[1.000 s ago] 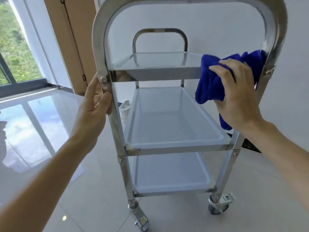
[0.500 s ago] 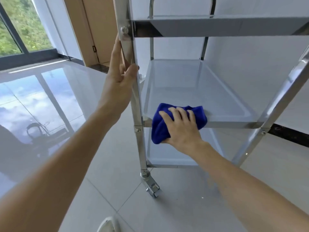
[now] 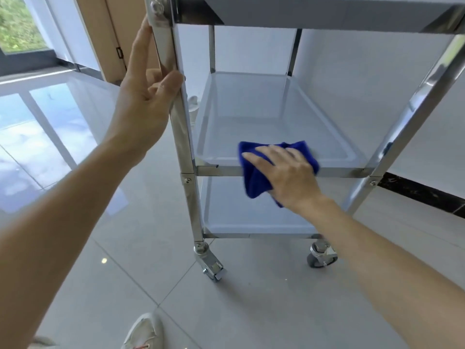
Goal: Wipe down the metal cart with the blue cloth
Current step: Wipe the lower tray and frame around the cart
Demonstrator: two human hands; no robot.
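Note:
The metal cart (image 3: 185, 147) stands in front of me on castors, with three shelves. My left hand (image 3: 143, 96) holds its front left post just below the top shelf, thumb wrapped round the front of the post. The blue cloth (image 3: 253, 180) is draped over the front rim of the middle shelf (image 3: 264, 114), about midway along it. My right hand (image 3: 286, 175) lies on the cloth with fingers stretched out and presses it against the rim. Part of the cloth hangs below the rim under my palm.
The bottom shelf (image 3: 239, 215) sits just above two front castors (image 3: 214, 269) (image 3: 322, 256). A white wall (image 3: 364, 84) with a black skirting (image 3: 415, 190) is close behind the cart. Glossy floor tiles, a window (image 3: 17, 23) and a wooden door (image 3: 108, 34) lie left. A shoe (image 3: 143, 331) shows at the bottom.
My right hand brought the cloth down from the upper right frame to the middle shelf's front rim, then slid it right along the rim. My left hand stays on the post.

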